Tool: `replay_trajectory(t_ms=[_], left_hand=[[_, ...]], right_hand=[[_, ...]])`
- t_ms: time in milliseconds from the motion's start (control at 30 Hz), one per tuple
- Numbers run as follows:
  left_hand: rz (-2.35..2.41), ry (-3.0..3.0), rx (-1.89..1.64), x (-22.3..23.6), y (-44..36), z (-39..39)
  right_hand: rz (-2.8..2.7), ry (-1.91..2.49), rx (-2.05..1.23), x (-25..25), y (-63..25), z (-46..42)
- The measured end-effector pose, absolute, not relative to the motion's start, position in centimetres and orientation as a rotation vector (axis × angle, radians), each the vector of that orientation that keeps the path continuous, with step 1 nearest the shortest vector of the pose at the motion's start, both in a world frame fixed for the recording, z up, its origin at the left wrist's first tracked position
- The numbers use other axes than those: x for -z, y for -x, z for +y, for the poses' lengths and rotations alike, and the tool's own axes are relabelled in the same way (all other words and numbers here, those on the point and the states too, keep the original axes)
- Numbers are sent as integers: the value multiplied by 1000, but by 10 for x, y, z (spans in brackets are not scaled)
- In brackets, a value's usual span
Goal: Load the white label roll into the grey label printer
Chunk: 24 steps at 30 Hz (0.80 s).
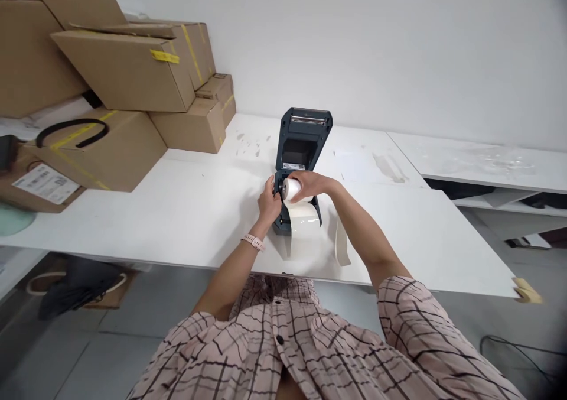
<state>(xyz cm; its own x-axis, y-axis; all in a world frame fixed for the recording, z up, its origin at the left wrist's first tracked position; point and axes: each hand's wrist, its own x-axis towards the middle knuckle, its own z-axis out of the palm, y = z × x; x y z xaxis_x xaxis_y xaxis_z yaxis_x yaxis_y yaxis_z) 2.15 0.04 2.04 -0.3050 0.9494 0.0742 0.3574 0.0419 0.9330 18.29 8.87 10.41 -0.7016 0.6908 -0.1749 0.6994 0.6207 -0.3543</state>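
Note:
A dark label printer (303, 142) stands on the white table with its lid raised. My right hand (306, 184) is wrapped over a white roll of labels (290, 188) at the printer's bay. From the roll a loose strip of labels (305, 225) hangs forward over the printer's front onto the table. My left hand (269, 201) grips the printer's left side wall, its fingers bent by the roll's end. What its fingertips press on is partly hidden.
Cardboard boxes (133, 72) are stacked on the table's left side, with a black curved band (73, 129) on one. A paper strip (341, 243) lies right of the printer. Clear plastic (500, 159) lies at the far right, and a tan pad (528, 290) covers the table's corner.

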Motion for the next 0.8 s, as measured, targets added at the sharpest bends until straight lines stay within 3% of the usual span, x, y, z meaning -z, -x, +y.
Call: replay_trajectory(t_ms=[333,633,800], left_hand=[[1689,-1300,-1300,-17,-21,3],[1610,-1266,-1366,-9,-21,5],[1526,-1229,-1427,-6,-21,9]], right_hand=[[2729,-1242,421,-87,-169,83],[3162,-1316,370,-49,-208,-40],[3181,-1460,203,-25,-202,-63]])
